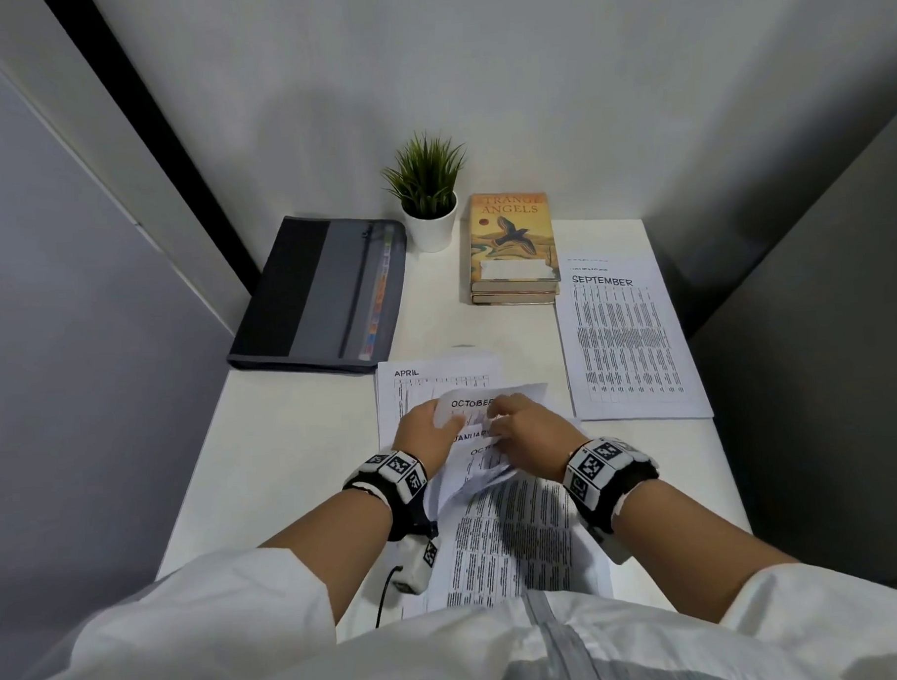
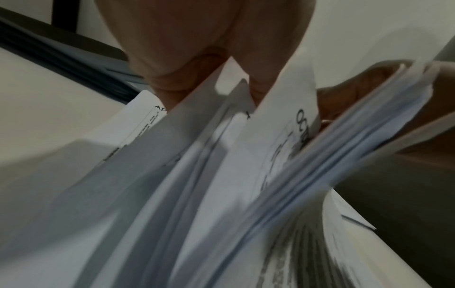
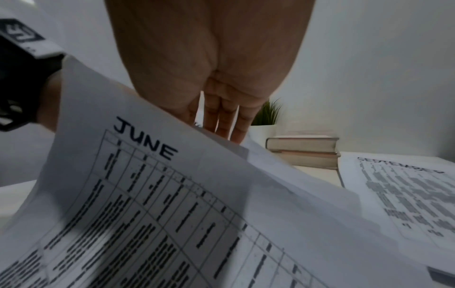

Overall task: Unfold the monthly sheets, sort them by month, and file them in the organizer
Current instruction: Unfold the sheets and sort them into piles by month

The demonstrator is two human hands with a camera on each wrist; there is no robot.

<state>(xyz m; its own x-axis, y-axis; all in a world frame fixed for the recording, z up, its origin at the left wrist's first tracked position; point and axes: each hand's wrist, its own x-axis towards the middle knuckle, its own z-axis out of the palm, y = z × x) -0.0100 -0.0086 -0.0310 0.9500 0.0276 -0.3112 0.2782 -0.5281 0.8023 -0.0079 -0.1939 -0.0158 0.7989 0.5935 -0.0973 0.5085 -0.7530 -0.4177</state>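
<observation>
We count two flat sheets, April and September, headings far; left hand and right hand grip bundle.

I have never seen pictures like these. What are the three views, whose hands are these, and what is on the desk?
No machine here: a person works with bare hands, wearing cameras. The big picture comes from a head camera looking down. The other two come from cameras strapped on each wrist, looking along the fingers, so paper fills them.

On the white desk lie a closed grey organizer, a small plant, two stacked books, a flat September sheet and an April sheet.

The left hand and right hand both hold a bundle of folded sheets, spreading it. October, January and June headings show.
</observation>
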